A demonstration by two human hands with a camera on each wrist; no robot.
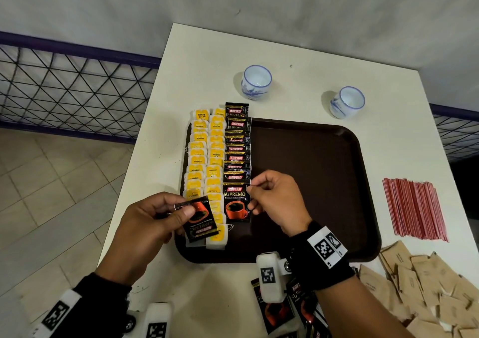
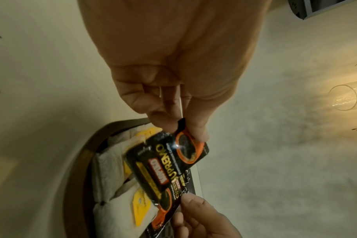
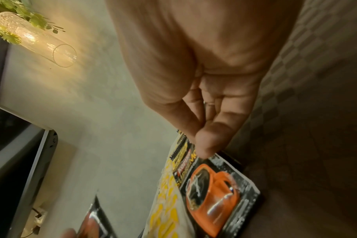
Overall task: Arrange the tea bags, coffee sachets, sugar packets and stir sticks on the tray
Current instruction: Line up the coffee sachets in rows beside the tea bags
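Brown tray (image 1: 324, 156) on a white table (image 1: 298, 52). Two overlapping columns of yellow tea bags (image 1: 204, 164) run near to far along the tray's left side; far ends overhang the rim. Just right of them, one overlapping column of black coffee sachets (image 1: 237, 156).

Left hand (image 1: 150, 223) pinches a single sachet (image 1: 199, 219) by its edge between thumb and fingers, held tilted over the near end of the tea bags, print upside down.

Right hand (image 1: 274, 200): fingers curled, tips at the right edge of the nearest sachet in the column. Cannot tell whether they pinch it or only touch.

More sachets (image 1: 274, 309) lie on the table at the near edge, partly hidden by the right wrist. Red stir sticks (image 1: 414, 209) in a flat bundle right of the tray. Brown sugar packets (image 1: 427, 288) heaped loosely at near right. Two blue-and-white cups (image 1: 256, 81) stand beyond the tray.
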